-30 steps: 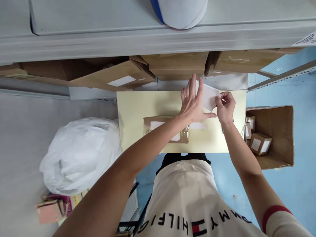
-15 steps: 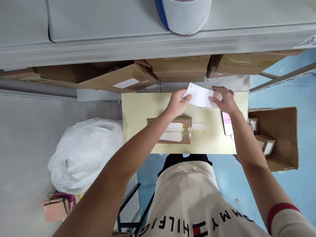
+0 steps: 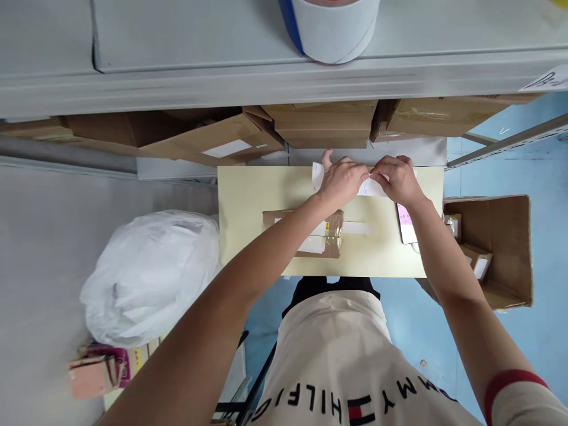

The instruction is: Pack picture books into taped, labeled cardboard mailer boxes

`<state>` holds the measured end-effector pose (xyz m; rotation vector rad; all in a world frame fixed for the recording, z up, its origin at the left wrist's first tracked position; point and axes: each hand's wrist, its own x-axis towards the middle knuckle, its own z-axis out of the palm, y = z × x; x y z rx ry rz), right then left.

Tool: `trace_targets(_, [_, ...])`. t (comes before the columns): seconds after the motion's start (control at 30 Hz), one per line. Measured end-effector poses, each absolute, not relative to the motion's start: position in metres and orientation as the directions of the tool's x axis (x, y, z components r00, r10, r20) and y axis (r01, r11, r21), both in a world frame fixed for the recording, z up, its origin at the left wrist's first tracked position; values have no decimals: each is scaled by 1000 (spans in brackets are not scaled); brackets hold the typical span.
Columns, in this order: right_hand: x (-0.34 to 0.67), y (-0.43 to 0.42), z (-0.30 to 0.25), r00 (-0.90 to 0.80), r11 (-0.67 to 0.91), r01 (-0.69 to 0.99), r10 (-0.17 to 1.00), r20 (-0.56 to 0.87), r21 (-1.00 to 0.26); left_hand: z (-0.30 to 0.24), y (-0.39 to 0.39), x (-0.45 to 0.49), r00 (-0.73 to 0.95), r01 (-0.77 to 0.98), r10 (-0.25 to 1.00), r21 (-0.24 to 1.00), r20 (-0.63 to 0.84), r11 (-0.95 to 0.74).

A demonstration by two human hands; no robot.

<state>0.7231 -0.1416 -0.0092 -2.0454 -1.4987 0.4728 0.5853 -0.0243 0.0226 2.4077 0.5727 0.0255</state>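
My left hand [image 3: 344, 180] and my right hand [image 3: 396, 180] are close together over the far edge of the cream table [image 3: 242, 201]. Between them is a strip of white paper [image 3: 373, 189] with faint print. The thumb and fingertips of each hand pinch at its middle, almost touching. One end of the strip shows past my left hand, and a sliver of it past my right. Nearer to me lies a flat brown cardboard parcel [image 3: 335, 248] with white labels and clear tape, partly behind my left forearm. A narrow white strip [image 3: 354, 228] extends from its right side.
A phone [image 3: 406, 229] with a pink screen lies beside my right forearm. An open cardboard box [image 3: 510, 236] holding small boxes stands at the right. A large white plastic bag [image 3: 151, 278] is at the left. Cardboard boxes [image 3: 323, 124] line the shelf behind the table.
My left hand has moved right along the paper and turned over it, so both hands now pinch its middle. Earlier they held it by opposite ends. The parcel has stayed in place.
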Motion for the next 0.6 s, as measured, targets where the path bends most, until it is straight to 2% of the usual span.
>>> trace_targets(0.13, [727,-145,-14,329,-177,664,942,72,-726,14,-13,592,883,442,432,639,-184,-630])
trace_targets(0.23, [732,-149,-16,328,-189,605,945,25,-773,11,-5,593,882,440,426,679,-202,-588])
trace_targets(0.4, [746,-157,-22,342,-313,650,934,-102,-692,4,7,592,886,417,439,674,-152,-609])
trace_targets(0.6, [762,-161,-38,373,-363,718,921,-112,-594,-1,26,582,814,477,567,696,-122,-536])
